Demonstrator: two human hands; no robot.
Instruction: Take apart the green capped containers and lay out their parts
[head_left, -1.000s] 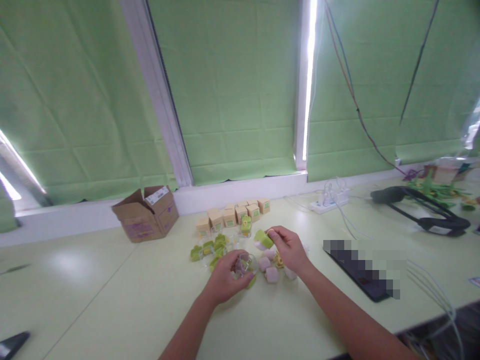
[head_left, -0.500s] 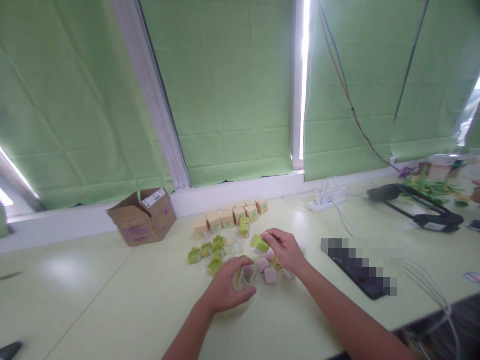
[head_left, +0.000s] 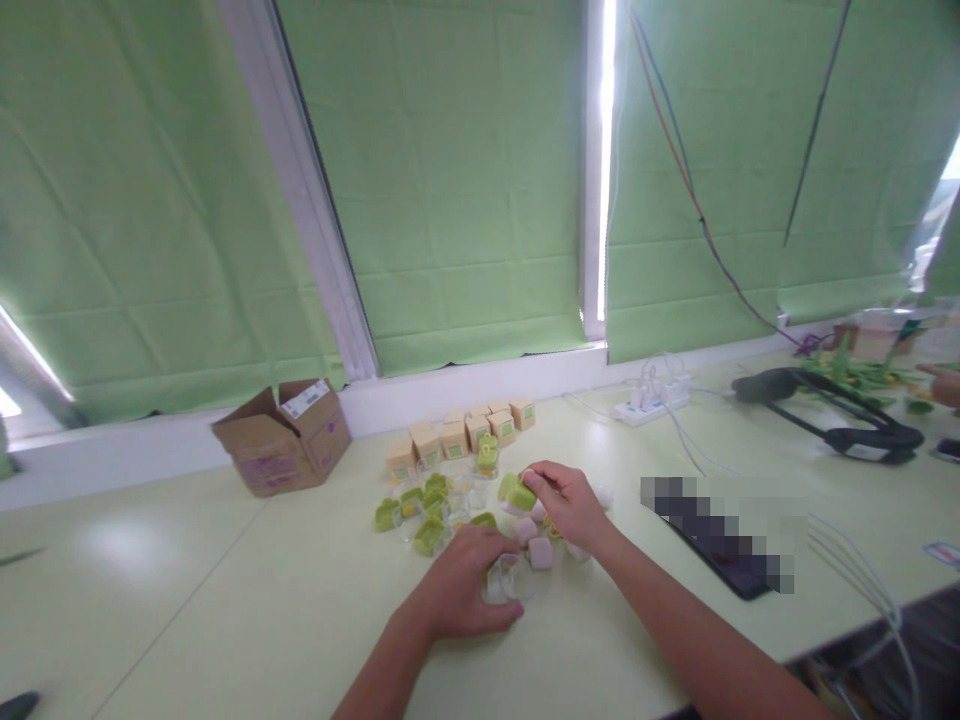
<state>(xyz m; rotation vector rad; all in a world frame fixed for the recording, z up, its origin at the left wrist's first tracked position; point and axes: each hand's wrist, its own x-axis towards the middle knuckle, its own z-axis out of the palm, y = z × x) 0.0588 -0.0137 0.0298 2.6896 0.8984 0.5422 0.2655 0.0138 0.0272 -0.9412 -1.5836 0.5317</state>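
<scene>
My left hand (head_left: pixel 465 582) rests low on the table with its fingers curled around a small clear plastic cup (head_left: pixel 507 578). My right hand (head_left: pixel 564 500) pinches a green block-shaped piece (head_left: pixel 514 491) above a cluster of pink pieces (head_left: pixel 538 552). Left of the hands lie several green pieces mixed with clear cups (head_left: pixel 420 505). A row of small tan boxes (head_left: pixel 454 436) stands behind them.
An open brown cardboard box (head_left: pixel 281 448) sits at the left by the window sill. A black tablet (head_left: pixel 724 558) lies at the right, with a white power strip (head_left: pixel 649 405) and cables behind it. A black headset (head_left: pixel 840 410) rests at the far right.
My left hand has come down toward me and set the clear cup on the table. My right hand with the green piece has shifted slightly left. The view has tilted a little.
</scene>
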